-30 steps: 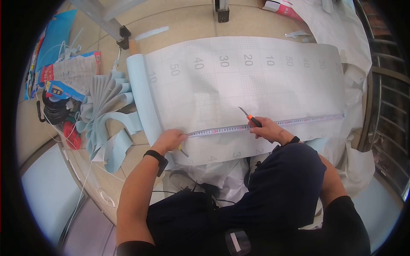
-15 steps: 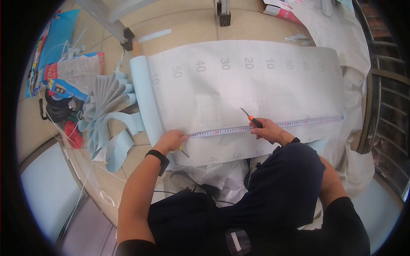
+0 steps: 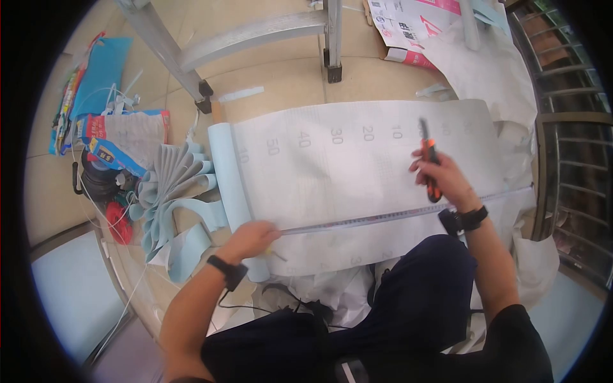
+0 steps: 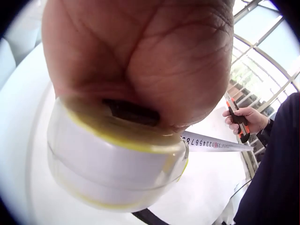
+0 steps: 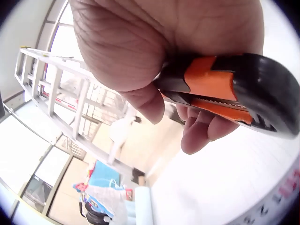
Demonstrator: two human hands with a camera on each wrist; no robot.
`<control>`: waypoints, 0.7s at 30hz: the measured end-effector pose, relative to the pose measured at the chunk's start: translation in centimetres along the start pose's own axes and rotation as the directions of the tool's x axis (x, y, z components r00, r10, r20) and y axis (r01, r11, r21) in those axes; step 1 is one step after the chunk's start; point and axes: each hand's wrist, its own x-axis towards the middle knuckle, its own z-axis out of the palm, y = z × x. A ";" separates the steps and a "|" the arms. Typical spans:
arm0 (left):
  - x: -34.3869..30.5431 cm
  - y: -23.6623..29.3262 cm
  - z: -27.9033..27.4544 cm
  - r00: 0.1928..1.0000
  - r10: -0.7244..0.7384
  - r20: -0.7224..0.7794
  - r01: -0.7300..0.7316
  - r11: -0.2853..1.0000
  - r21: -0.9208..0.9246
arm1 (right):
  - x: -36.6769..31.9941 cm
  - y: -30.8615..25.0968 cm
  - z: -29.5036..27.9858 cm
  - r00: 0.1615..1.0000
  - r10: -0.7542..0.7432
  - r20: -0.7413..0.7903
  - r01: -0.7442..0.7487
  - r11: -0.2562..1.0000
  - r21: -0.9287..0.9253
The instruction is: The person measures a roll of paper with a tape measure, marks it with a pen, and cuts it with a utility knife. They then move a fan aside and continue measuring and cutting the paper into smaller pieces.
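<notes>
My left hand [image 3: 254, 239] grips a tape measure by the lower end of a pale blue roll [image 3: 231, 191]. Its white, yellow-edged case [image 4: 112, 164] fills the lower part of the left wrist view, under my palm. The printed tape blade [image 3: 357, 222] runs out to the right across a white gridded sheet [image 3: 319, 179] with printed numbers, as far as the right edge. Above the tape, my right hand [image 3: 450, 179] holds an orange-and-black utility knife [image 3: 431, 169], blade end pointing away from me. The knife handle [image 5: 220, 89] lies across the palm in the right wrist view.
A metal ladder [image 3: 255, 38] stands beyond the sheet. Curled pale blue offcuts [image 3: 175, 179], printed bags [image 3: 128, 134] and a red thing [image 3: 119, 222] lie on the left. A pink-and-white box [image 3: 415, 29] is at back right, near metal railings [image 3: 571, 159].
My right hand has come off the tape and moved right and away from me, with the knife turned more upright. My left hand keeps its hold. The head view has tilted up.
</notes>
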 end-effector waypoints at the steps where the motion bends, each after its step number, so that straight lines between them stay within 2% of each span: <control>1: -1.5 0.0 -1.4 0.999 -0.035 -0.019 0.034 0.999 -0.042 | -0.2 -2.0 -0.6 0.997 -0.068 -0.025 0.068 0.998 0.011; 3: -4.9 -0.7 -3.4 0.991 -0.117 -0.072 0.113 0.992 -0.057 | -0.8 -5.8 -1.5 0.979 -0.192 -0.063 0.195 0.980 0.037; 5: -8.9 -3.0 -3.1 0.950 -0.151 -0.274 0.139 0.988 -0.064 | -2.0 -9.6 -1.7 0.951 -0.292 -0.104 0.296 0.955 0.025; 7: -12.8 -3.9 -2.4 0.884 -0.287 -0.368 0.258 0.958 -0.126 | -2.7 -12.3 -1.4 0.932 -0.351 -0.091 0.356 0.934 0.037; 10: -18.6 -7.8 1.7 0.763 -0.437 -0.476 0.335 0.897 -0.288 | -3.0 -15.2 -0.6 0.896 -0.442 -0.048 0.444 0.894 0.057; 11: -20.3 -8.7 3.5 0.708 -0.502 -0.496 0.352 0.861 -0.368 | -2.8 -15.8 0.0 0.897 -0.442 -0.001 0.441 0.894 0.085; 13: -22.6 -8.2 6.5 0.615 -0.656 -0.438 0.303 0.709 -0.637 | -2.0 -16.4 1.4 0.907 -0.418 0.045 0.412 0.906 0.095; 14: -23.4 -7.8 7.5 0.615 -0.659 -0.433 0.306 0.706 -0.639 | -1.4 -16.2 2.1 0.910 -0.413 0.047 0.407 0.908 0.094; 16: -24.0 -5.9 9.0 0.563 -0.762 -0.321 0.344 0.569 -0.747 | 0.4 -15.5 3.4 0.941 -0.305 0.145 0.289 0.950 0.116; 18: -23.9 -5.7 9.9 0.559 -0.765 -0.320 0.332 0.560 -0.759 | 2.0 -13.8 4.9 0.966 -0.178 0.185 0.149 0.975 0.164; 20: -23.8 -6.2 9.9 0.645 -0.712 -0.277 0.358 0.602 -0.714 | 3.5 -11.8 6.1 0.979 -0.037 0.202 0.003 0.985 0.170; 21: -23.8 -7.2 10.3 0.644 -0.712 -0.279 0.354 0.601 -0.717 | 3.9 -11.0 6.5 0.978 -0.039 0.204 0.005 0.986 0.166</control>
